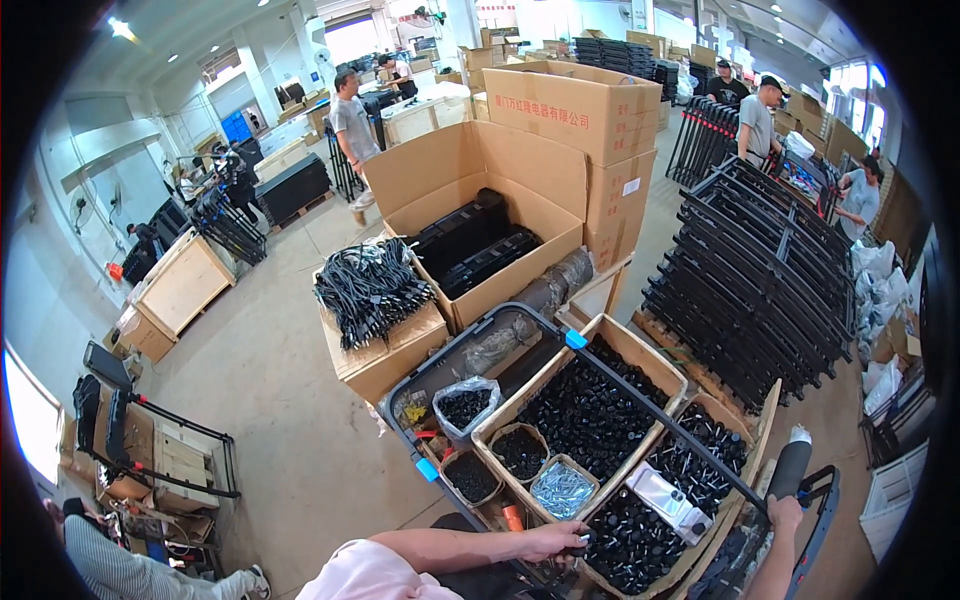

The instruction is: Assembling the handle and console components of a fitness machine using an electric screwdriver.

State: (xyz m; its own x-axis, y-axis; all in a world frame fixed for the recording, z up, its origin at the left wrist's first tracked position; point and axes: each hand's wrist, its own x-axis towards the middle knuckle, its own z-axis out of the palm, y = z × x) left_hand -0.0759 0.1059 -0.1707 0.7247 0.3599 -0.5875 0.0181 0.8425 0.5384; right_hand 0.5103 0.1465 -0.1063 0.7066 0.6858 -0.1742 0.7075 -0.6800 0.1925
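Note:
My left hand (556, 543) is at the near edge of a carton of black knob bolts (634, 552), its fingers closed on a small dark piece with a pale tip that looks like one of those knob bolts. At the lower right, my right hand (786, 512) is wrapped around part of a black tubular frame (822, 520), just below a thick dark grey cylinder (792, 468) with a whitish end. A white box-shaped part (668, 500) lies on the bolts between my hands. Left of them, a small tub of silver screws (563, 488) sits in a larger carton (483, 432).
A black bar (660, 415) crosses over the cartons. Behind stand a stack of black cables (372, 290) and an open carton (575, 215) with black parts. Piled black frames (755, 280) rise at the right. Several people work farther off; one person (352, 125) stands beyond the cartons.

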